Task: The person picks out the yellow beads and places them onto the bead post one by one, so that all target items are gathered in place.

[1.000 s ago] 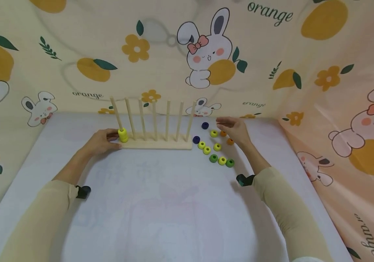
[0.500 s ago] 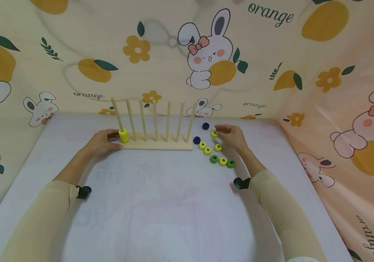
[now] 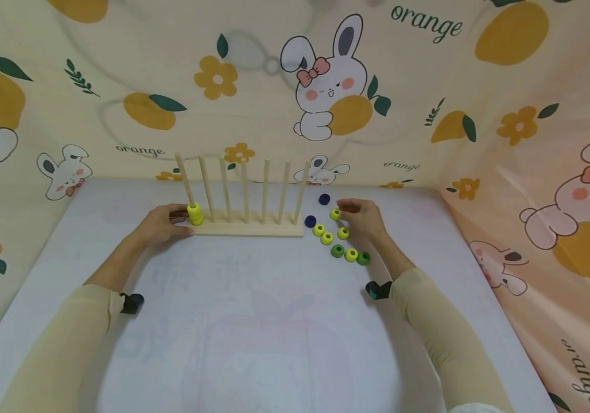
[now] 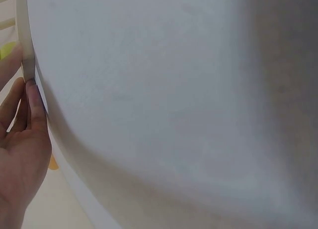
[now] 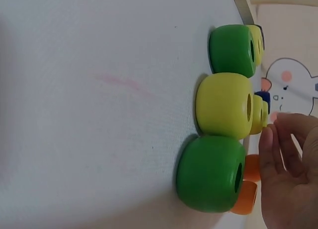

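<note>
A wooden peg rack (image 3: 248, 229) with a row of upright pegs stands on the table, with yellow beads (image 3: 194, 214) stacked on its leftmost peg. My left hand (image 3: 163, 222) holds the left end of its base. In the left wrist view, the fingers (image 4: 35, 105) lie against the end of the base. Right of the rack, my right hand (image 3: 364, 217) pinches a yellow bead (image 3: 335, 214) at its fingertips, low over or on the table. Nearby lie dark blue beads (image 3: 310, 221), more yellow beads (image 3: 327, 238) and green beads (image 3: 337, 250).
Orange beads (image 5: 244, 196) show beside the right hand in the right wrist view; in the head view that hand hides them. A printed cloth (image 3: 253, 74) rises behind the white table (image 3: 253, 321) and along its sides.
My right hand has moved left and down to a yellow bead, which has shifted slightly toward the lower left. The orange beads have become covered by the hand. The left hand keeps its place.
</note>
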